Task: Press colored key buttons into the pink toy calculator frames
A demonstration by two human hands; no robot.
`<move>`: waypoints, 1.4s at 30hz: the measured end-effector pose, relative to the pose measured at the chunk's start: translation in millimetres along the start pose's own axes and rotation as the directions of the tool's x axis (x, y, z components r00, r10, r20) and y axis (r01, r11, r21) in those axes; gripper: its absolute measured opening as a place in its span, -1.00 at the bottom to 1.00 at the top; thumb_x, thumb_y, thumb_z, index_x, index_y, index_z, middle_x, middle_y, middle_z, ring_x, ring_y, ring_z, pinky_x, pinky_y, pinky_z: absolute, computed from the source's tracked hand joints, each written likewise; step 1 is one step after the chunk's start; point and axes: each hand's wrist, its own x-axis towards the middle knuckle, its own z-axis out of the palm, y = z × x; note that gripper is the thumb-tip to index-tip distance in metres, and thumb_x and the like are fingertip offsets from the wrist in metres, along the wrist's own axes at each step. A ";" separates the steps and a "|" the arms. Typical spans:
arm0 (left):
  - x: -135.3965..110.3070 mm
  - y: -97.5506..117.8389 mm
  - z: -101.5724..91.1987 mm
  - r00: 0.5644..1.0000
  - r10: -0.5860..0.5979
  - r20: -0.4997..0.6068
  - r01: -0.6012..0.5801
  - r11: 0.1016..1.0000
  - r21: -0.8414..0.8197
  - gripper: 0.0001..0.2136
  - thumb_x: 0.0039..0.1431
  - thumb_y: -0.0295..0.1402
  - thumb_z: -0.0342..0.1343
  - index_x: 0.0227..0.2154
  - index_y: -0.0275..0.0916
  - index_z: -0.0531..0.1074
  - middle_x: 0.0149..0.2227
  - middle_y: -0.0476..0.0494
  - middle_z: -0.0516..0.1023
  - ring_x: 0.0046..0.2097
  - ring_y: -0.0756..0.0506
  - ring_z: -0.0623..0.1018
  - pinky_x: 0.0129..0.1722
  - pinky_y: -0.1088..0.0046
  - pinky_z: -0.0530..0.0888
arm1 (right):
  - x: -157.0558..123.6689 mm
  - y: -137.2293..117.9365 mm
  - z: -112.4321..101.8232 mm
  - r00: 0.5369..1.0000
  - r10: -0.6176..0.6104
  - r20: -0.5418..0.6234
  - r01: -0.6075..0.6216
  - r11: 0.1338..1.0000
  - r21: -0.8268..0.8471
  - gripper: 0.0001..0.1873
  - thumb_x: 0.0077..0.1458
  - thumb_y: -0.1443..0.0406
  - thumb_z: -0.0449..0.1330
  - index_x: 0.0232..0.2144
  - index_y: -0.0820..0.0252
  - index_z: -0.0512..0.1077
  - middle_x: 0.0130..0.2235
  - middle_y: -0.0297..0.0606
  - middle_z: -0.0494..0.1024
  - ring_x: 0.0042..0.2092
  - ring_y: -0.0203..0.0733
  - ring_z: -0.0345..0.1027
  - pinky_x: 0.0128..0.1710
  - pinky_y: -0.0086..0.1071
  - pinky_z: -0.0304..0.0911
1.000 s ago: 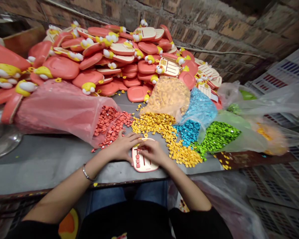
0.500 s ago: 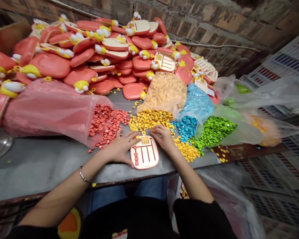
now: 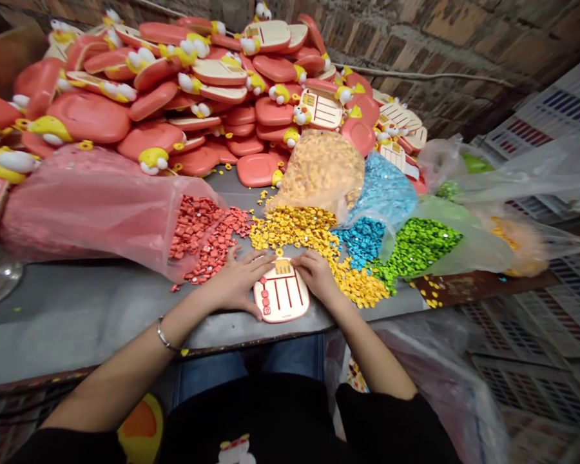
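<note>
A cream toy board (image 3: 285,298) with a pink-red rim and long red slots lies flat at the table's front edge. Several red pieces (image 3: 265,293) sit along its left slot, and a yellow loop tops it. My left hand (image 3: 239,281) grips the board's left side, thumb near the lower edge and fingers reaching over the top left. At the upper right corner, beside the small yellow panel, my right hand (image 3: 318,276) has its fingertips pinched together against the board. Whatever may be between them is hidden.
Loose red pieces (image 3: 193,225), yellow pieces (image 3: 299,227), blue pieces (image 3: 365,238) and green pieces (image 3: 423,243) spill from plastic bags behind the board. Red toy boards with duck heads (image 3: 94,116) are heaped along the brick wall (image 3: 444,38). Yellow bits lie near the right table end.
My right hand has come down and left from beside the yellow pile onto the board's upper right corner. My left hand keeps its hold on the board. The view has tilted slightly.
</note>
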 end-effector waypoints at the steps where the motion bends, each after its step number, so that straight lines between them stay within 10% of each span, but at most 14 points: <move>1: -0.1 0.3 -0.1 1.000 -0.002 -0.001 0.002 1.000 -0.001 -0.08 -0.05 0.22 0.13 0.32 -0.10 0.02 0.34 -0.30 0.09 0.32 -0.42 0.07 0.20 -0.15 -0.34 | -2.2 -0.2 -0.8 1.000 0.008 -0.010 -0.008 1.000 0.003 -0.80 0.22 0.32 0.10 -0.36 0.12 0.53 -0.39 -0.21 0.44 -0.28 -0.12 0.30 -0.26 -0.24 0.28; 13: 1.4 0.8 -2.0 1.000 0.021 -0.011 -0.021 0.999 -0.024 -0.08 -0.08 0.21 0.16 0.29 -0.12 0.06 0.33 -0.31 0.12 0.31 -0.39 0.09 0.21 -0.10 -0.37 | -5.2 -22.2 10.0 0.978 -0.138 0.159 0.105 0.975 0.195 -0.80 0.23 0.31 0.10 -0.37 0.11 0.51 -0.34 -0.20 0.50 -0.21 -0.12 0.38 -0.15 -0.22 0.33; 18: 0.6 0.3 -2.6 1.000 0.011 0.000 -0.011 1.000 -0.009 -0.08 -0.08 0.21 0.16 0.29 -0.12 0.07 0.32 -0.31 0.14 0.31 -0.43 0.09 0.21 -0.14 -0.33 | -3.0 -30.7 -12.9 0.889 -0.273 0.368 0.119 0.913 0.390 -0.86 0.21 0.29 0.14 -0.37 0.11 0.50 -0.32 -0.26 0.53 -0.21 -0.18 0.41 -0.12 -0.25 0.33; 22: 1.1 -0.4 -1.8 1.000 0.000 0.006 0.000 1.000 -0.015 -0.05 -0.09 0.22 0.15 0.31 -0.11 0.03 0.32 -0.30 0.13 0.31 -0.44 0.09 0.19 -0.17 -0.32 | -1.5 -2.9 -32.2 0.997 0.007 0.078 -0.016 0.994 0.109 -0.86 0.20 0.33 0.12 -0.31 0.12 0.49 -0.25 -0.19 0.52 -0.17 -0.10 0.37 -0.12 -0.19 0.30; 26: 1.8 -0.8 -1.3 1.000 -0.004 0.013 0.005 0.999 -0.032 -0.04 -0.09 0.24 0.15 0.32 -0.12 0.01 0.33 -0.30 0.10 0.31 -0.43 0.08 0.19 -0.18 -0.34 | 6.2 34.0 -33.2 0.997 0.070 -0.015 -0.071 0.959 -0.275 -0.83 0.15 0.41 0.11 -0.39 0.16 0.50 -0.30 -0.14 0.47 -0.20 -0.06 0.30 -0.16 -0.19 0.26; 35: 1.3 -0.3 -2.1 1.000 -0.001 0.027 0.002 1.000 -0.030 -0.04 -0.08 0.24 0.13 0.32 -0.13 0.01 0.34 -0.30 0.07 0.32 -0.43 0.06 0.18 -0.19 -0.34 | 4.9 1.5 -24.1 0.998 -0.062 0.008 0.062 0.997 0.045 -0.82 0.24 0.34 0.10 -0.21 0.12 0.51 -0.20 -0.18 0.40 -0.14 -0.13 0.32 -0.13 -0.24 0.30; 42: 1.3 0.5 -2.6 1.000 -0.006 0.031 0.007 1.000 -0.019 -0.05 -0.08 0.24 0.13 0.31 -0.12 0.02 0.35 -0.28 0.06 0.32 -0.41 0.06 0.19 -0.16 -0.38 | 7.9 1.4 -2.3 0.985 -0.141 0.100 0.159 0.965 -0.208 -0.80 0.26 0.32 0.10 -0.28 0.20 0.53 -0.36 -0.22 0.37 -0.27 -0.16 0.23 -0.29 -0.30 0.22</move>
